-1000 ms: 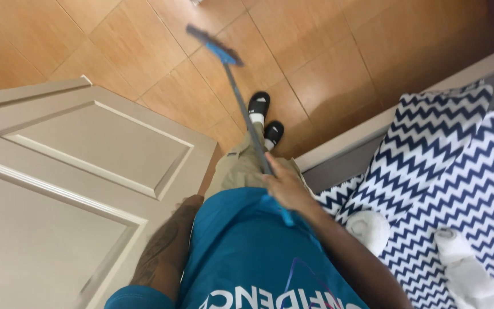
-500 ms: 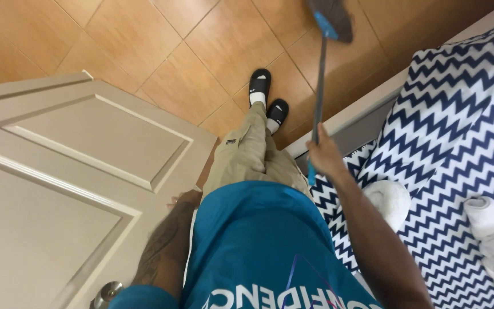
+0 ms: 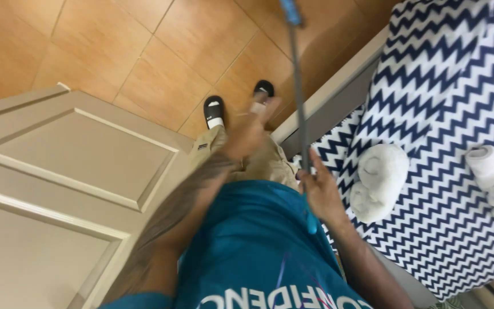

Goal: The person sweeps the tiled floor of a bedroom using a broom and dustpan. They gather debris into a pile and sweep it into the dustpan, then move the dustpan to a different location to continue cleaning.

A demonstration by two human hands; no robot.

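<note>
My right hand [image 3: 318, 191] grips the lower end of a long grey pole [image 3: 298, 97] with blue fittings, held upright in front of my teal shirt; its top runs out of the frame. My left hand [image 3: 253, 129] is raised in front of my body, blurred by motion, fingers spread, a little left of the pole and not touching it. Below are my beige trousers and black slippers [image 3: 214, 111] on the tiled floor.
A beige panelled door [image 3: 70, 183] stands at the left. A bed with a navy and white zigzag cover [image 3: 447, 103] fills the right side, with rolled white towels [image 3: 378, 180] on it. Orange-brown floor tiles [image 3: 161, 46] lie ahead.
The pole has swung from slanting left to nearly upright. My left hand rose from my hip toward the pole. The view shifted right over the bed.
</note>
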